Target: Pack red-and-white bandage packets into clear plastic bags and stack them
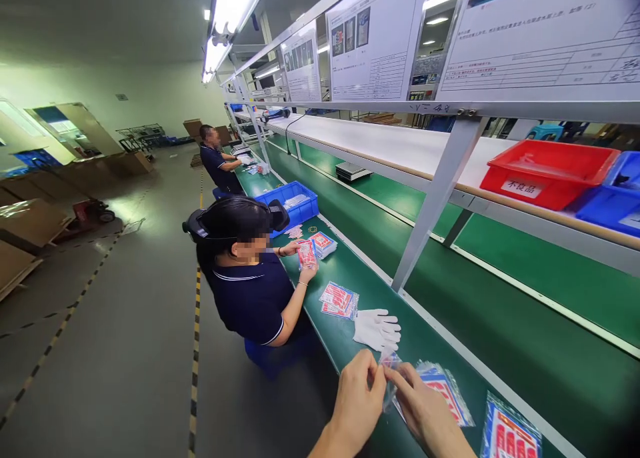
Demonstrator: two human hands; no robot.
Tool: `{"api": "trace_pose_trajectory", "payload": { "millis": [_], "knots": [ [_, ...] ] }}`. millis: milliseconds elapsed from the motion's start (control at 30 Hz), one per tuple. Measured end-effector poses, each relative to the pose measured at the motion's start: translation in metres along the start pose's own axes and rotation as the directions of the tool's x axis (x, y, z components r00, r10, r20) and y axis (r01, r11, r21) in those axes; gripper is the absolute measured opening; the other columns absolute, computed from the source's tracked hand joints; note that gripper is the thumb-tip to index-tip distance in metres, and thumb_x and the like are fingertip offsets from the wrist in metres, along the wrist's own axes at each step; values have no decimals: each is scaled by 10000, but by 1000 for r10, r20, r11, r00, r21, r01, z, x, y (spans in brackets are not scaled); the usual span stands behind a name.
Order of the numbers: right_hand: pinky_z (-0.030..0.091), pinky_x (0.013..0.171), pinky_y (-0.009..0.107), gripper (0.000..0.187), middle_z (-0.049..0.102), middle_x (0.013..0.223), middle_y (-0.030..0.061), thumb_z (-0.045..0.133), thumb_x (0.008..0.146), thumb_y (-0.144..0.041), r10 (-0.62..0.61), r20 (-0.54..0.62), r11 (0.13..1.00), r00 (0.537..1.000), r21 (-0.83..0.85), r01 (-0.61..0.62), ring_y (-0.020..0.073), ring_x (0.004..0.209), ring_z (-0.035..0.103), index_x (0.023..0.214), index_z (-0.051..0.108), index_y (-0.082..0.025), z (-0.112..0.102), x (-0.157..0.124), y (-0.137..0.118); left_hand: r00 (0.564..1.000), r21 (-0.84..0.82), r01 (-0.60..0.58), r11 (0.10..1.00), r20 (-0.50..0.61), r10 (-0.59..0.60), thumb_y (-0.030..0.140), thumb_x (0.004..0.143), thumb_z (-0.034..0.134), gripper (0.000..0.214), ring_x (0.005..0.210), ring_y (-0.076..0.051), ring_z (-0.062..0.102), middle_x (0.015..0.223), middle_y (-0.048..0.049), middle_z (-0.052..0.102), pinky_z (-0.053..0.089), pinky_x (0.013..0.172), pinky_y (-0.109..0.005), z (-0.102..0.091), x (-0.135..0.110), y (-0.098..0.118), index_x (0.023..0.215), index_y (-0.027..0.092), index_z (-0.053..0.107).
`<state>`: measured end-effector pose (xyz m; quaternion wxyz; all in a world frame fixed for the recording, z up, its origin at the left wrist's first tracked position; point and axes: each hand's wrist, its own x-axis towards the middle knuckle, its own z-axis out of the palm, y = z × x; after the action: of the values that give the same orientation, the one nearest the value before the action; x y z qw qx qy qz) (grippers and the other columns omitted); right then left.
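Both hands meet over the near part of the green workbench [357, 268]. My left hand [356, 395] pinches the edge of a clear plastic bag [389, 397] between thumb and finger. From the other side, my right hand [423, 405] has its fingers closed on the same bag. The bag's lower part is partly hidden by the hands. A pile of red, white and blue printed packets [445, 390] lies just beyond my right hand. Another printed packet [511, 431] rests farther right, and a white glove [377, 330] lies flat beyond my hands.
A co-worker [245, 271] sits at the left, holding a printed packet. More packets [340, 301] lie between us. A blue bin [300, 211] stands beyond. A slanted metal post [440, 198] carries a shelf with a red bin [545, 171]. Another person [217, 161] works farther back.
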<state>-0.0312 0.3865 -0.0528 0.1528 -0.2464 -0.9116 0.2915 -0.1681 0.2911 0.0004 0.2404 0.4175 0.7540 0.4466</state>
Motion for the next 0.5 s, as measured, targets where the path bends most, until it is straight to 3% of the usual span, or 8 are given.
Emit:
{"api": "trace_pose_trajectory", "payload": {
  "millis": [100,167,233,300,333,367,433,500],
  "knots": [
    [626,744,380,364,754,1132,130,436,948,-270,30,72,994,997,107,-37,281,879,764,1160,731,-279,-11,-4,-7,989,93,-145,985,55,140,207,967,433,216,655,-176,543,769,-36,603,371,603,-299,0,-11,13,775,221,532],
    [563,998,437,333,738,1249,120,504,955,-353,82,88,959,993,262,-103,314,1143,698,1184,734,-280,-19,-7,-11,972,78,-224,972,96,216,212,973,433,214,730,-204,590,819,-63,637,421,664,-316,-4,-15,16,810,219,572],
    [507,1085,459,358,710,1328,105,557,941,-446,156,122,897,980,398,-193,334,1265,627,1211,733,-290,-26,-8,-13,973,2,-229,974,32,229,263,993,446,193,908,-235,626,957,-90,668,473,815,-344,-15,-14,10,902,216,610],
    [548,1035,444,401,694,1360,90,601,907,-528,239,179,811,954,504,-298,348,1271,620,1214,740,-310,-30,-8,-12,984,-101,-123,987,-142,108,349,1004,465,209,1145,-263,583,1186,-120,644,435,1011,-403,-31,-8,-4,1088,216,602],
    [583,979,426,423,698,1354,88,624,882,-564,279,212,758,936,550,-351,354,1246,635,1201,750,-316,-30,-7,-10,978,-173,-26,985,-207,-11,402,1004,470,275,1214,-273,554,1272,-135,613,409,1058,-430,-40,-4,-13,1178,212,568],
    [613,913,407,444,712,1332,91,648,853,-596,326,235,700,916,590,-401,358,1203,661,1179,763,-318,-29,-6,-8,971,-269,86,959,-195,-142,463,999,469,354,1218,-278,558,1294,-143,605,416,1054,-442,-48,-1,-22,1231,205,539],
    [635,824,385,478,744,1269,97,689,792,-648,430,236,586,871,661,-468,362,1120,703,1112,794,-308,-21,-3,-4,951,-470,295,832,61,-303,589,987,420,476,1069,-270,635,1162,-130,667,491,932,-423,-60,3,-38,1196,184,560],
    [633,809,387,489,770,1204,102,739,720,-678,494,224,512,840,707,-489,371,1076,715,996,827,-284,-8,0,0,908,-566,416,712,305,-288,650,972,400,539,865,-225,654,955,-82,696,511,784,-353,-66,2,-46,1053,164,620]
  ]
}}
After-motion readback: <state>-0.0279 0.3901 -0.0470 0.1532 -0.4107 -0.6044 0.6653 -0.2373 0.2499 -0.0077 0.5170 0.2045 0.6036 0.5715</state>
